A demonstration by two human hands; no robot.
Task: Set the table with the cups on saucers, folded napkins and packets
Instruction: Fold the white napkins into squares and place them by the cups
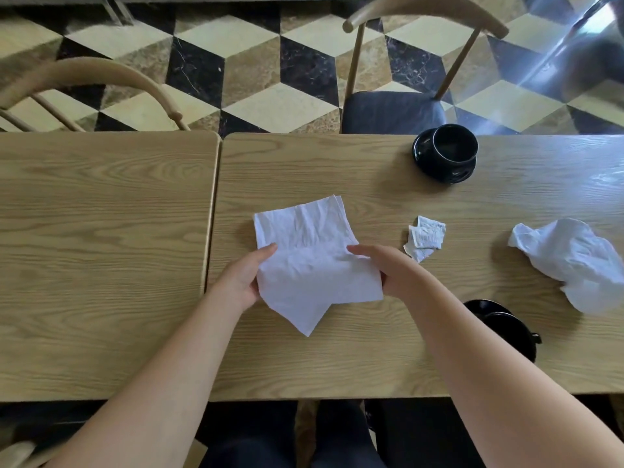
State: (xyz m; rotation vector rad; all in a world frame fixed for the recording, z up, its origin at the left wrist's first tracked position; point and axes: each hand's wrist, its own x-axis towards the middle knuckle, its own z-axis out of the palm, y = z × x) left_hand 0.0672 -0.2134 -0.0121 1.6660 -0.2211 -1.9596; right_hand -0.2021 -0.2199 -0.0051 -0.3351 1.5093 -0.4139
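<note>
Closest to the person, the near edge of the right-hand table [337, 366] is running across the view, with dark-clothed legs showing below it. Both forearms are reaching over that edge toward the white napkin [310, 261], the landmark for everything else here.

The left hand [244, 276] is gripping the napkin's left edge, thumb lying on top of the paper and fingers curled beneath it. The right hand [388, 270] is gripping the right edge in the same way, fingers curled over the paper. So the napkin is stretching between the two hands, partly folded, with one pointed corner hanging down toward the person below the grip and the far half spreading flat on the table beyond the fingertips.

To the right of the napkin and nearer the person, a black cup on a saucer [506, 324] is sitting partly hidden behind the right forearm. Just right of the napkin, beside the right hand but not touching it, a few small white packets [425, 236] are lying in a loose pile. Farther right, a crumpled napkin [574, 261] is lying well apart from the hands.

Beyond the napkin and to its right, a second black cup on a saucer [445, 152] is standing near the table's far edge. Left of the napkin, a second table [101, 231] is butting against the first. Behind both, two wooden chairs are standing on a checkered floor.
</note>
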